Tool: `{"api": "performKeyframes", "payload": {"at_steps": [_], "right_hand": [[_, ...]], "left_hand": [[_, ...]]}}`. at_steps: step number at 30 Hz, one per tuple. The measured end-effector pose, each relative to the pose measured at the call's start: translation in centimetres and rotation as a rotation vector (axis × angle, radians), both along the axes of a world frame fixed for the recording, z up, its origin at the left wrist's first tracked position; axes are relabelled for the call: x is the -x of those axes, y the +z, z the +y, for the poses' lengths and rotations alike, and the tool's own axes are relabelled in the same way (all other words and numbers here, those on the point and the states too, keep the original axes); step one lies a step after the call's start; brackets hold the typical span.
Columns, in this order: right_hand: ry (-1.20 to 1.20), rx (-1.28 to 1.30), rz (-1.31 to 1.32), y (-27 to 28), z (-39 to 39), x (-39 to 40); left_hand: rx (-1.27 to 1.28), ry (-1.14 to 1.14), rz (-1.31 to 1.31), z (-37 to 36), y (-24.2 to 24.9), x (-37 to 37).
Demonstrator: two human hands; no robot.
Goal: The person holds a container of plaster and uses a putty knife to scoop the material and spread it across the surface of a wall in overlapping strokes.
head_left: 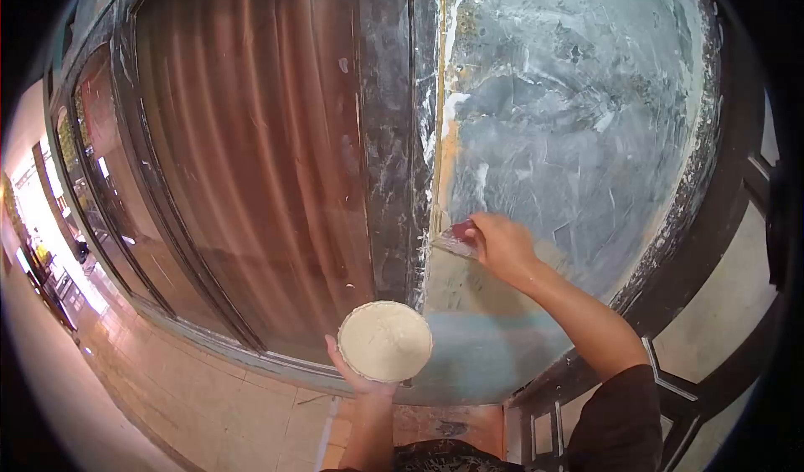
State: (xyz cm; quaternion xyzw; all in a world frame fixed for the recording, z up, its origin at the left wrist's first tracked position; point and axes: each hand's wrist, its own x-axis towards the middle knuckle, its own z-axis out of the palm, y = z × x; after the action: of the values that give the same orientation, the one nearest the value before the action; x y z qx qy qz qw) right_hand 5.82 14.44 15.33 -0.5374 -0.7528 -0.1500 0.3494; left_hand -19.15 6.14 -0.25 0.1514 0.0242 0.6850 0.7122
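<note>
My left hand (366, 378) supports a round bowl of pale, creamy putty (385, 340) from below, low in front of the glass panel. The fingers under the bowl are mostly hidden. My right hand (504, 247) grips a putty knife (457, 236) with a dark red handle. Its wide blade lies against the left edge of the grey wall (536, 162), beside the dark frame. White and orange-tan patches run up that edge above the blade. Below the knife, the wall shows a beige-grey area and a pale turquoise band.
To the left stands a dark window frame (389, 137) with glass and a reddish-brown curtain (251, 137) behind it. A dark door with light panels (708, 304) is at the right. Tiled floor (209, 388) stretches below towards a bright opening at far left.
</note>
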Motion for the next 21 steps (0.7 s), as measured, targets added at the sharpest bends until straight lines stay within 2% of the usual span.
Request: {"api": "performKeyframes", "payload": {"at_steps": [3, 5, 7, 9, 10, 11, 13, 14, 18, 21], "right_hand": [[-0.055, 0.03, -0.013, 1.3, 0.4, 0.0], [-0.033, -0.127, 0.174, 2.7, 0.3, -0.2], [0.006, -0.145, 0.23, 3.7, -0.3, -0.2], [0.133, 0.185, 0.287, 4.5, -2.0, 0.1], [0.28, 0.34, 0.307, 4.3, -2.1, 0.0], [0.276, 0.344, 0.312, 3.7, -2.3, 0.1], [0.329, 0.665, 0.19, 2.9, -2.1, 0.6], [0.279, 0.739, 0.115, 2.8, -2.2, 0.9], [0.216, 0.848, 0.097, 3.2, -2.5, 0.7], [0.154, 0.862, 0.064, 4.2, -2.5, -0.7]], "left_hand": [[0.053, 0.073, 0.054, 0.7, -0.8, -0.2], [0.061, 0.025, 0.026, 1.0, -1.8, 0.0], [0.064, 0.017, 0.024, 1.1, -1.6, 0.2], [0.071, 0.009, 0.02, 1.0, -0.9, 0.2], [0.012, -0.062, -0.008, 0.7, 0.2, 0.1], [-0.045, -0.137, -0.031, 0.4, 1.1, 0.1], [-0.066, -0.167, -0.021, 0.3, 2.3, -0.2], [-0.088, -0.19, -0.014, 0.3, 2.8, -0.3], [-0.145, -0.241, -0.05, 0.0, 3.9, -0.3], [-0.133, -0.243, 0.044, -0.1, 3.8, -0.1]]}}
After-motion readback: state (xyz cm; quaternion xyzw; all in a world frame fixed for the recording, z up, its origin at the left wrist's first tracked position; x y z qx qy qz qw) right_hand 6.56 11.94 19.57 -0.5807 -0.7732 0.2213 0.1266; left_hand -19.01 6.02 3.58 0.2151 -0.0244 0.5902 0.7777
